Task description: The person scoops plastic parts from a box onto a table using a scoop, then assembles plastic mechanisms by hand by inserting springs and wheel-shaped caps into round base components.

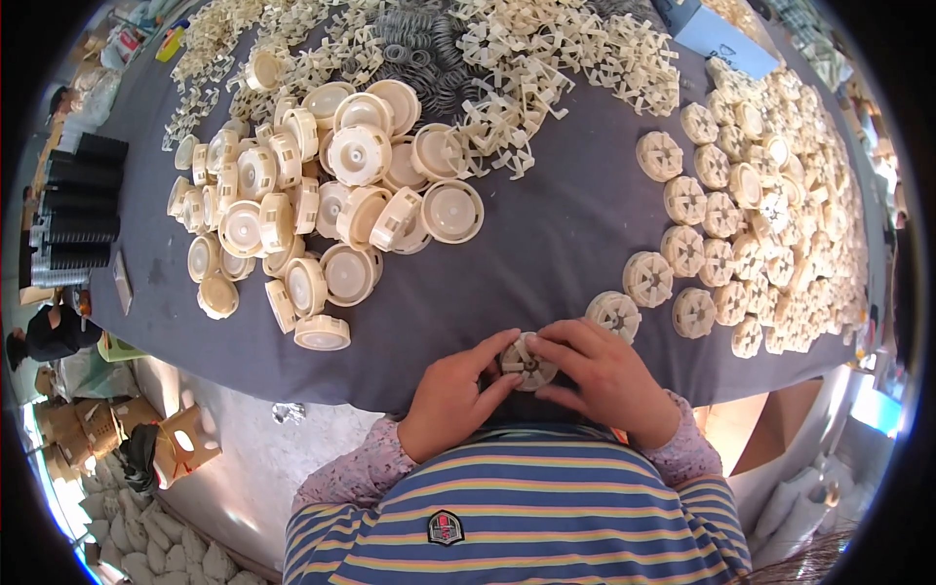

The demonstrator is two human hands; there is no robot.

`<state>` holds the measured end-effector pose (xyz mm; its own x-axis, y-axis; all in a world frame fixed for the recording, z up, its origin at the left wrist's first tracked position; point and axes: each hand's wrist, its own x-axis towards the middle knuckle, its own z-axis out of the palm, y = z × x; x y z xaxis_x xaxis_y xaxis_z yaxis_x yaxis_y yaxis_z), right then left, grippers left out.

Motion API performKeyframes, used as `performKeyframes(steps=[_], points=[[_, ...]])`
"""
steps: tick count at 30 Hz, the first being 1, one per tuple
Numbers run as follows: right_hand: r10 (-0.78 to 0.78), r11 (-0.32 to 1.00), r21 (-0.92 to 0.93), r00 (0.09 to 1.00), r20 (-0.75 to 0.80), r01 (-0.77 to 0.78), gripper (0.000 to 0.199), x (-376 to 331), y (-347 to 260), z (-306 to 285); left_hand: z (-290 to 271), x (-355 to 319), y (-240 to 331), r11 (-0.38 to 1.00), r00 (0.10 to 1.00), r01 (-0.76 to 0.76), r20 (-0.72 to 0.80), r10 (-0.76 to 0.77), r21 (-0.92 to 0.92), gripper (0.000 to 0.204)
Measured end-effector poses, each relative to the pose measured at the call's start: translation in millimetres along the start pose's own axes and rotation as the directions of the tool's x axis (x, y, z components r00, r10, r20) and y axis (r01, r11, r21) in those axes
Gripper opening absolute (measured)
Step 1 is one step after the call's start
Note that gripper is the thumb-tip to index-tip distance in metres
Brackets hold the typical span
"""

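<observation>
At the near edge of the cloth-covered table, a round cream plastic part (527, 364) with a slotted face sits between my two hands. My left hand (458, 388) pinches its left side with thumb and fingers. From the right, my right hand (606, 375) has its fingertips on the top and right rim. Just beyond the right hand lies a similar slotted round part (614, 314). Another slotted part (648, 279) rests farther along, at the edge of a large group of such pieces. What is inside the held part is partly covered by my fingers.
To the left is a heap of cream round caps (359, 154). Small cream clips (517, 73) and grey springs (419, 54) are piled at the back. Many slotted round parts (751, 219) cover the right side. Black stacked trays (88, 195) stand far left; a blue box (717, 39) sits back right.
</observation>
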<state>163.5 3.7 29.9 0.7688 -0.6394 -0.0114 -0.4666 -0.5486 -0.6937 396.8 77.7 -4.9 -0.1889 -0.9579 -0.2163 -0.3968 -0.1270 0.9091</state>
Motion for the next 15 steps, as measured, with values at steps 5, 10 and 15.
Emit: performKeyframes(steps=[5, 10, 15], points=[[-0.044, 0.972, -0.234, 0.997, -0.069, 0.027, 0.056, 0, -2, -2, -4, 11, 9, 0.999, 0.999, -0.02, 0.033, 0.019, 0.031, 0.061], [0.031, 0.941, -0.32, 0.972, -0.235, -0.107, 0.062, -19, 30, -16, -3, 21, 24, 0.998, 1.0, 0.006, -0.018, -0.004, 0.069, 0.072], [0.092, 0.922, -0.321, 0.927, -0.363, -0.218, 0.063, -47, 49, -19, 28, 73, 51, 0.864, 0.937, -0.34, 0.058, 0.344, 0.372, 0.092]])
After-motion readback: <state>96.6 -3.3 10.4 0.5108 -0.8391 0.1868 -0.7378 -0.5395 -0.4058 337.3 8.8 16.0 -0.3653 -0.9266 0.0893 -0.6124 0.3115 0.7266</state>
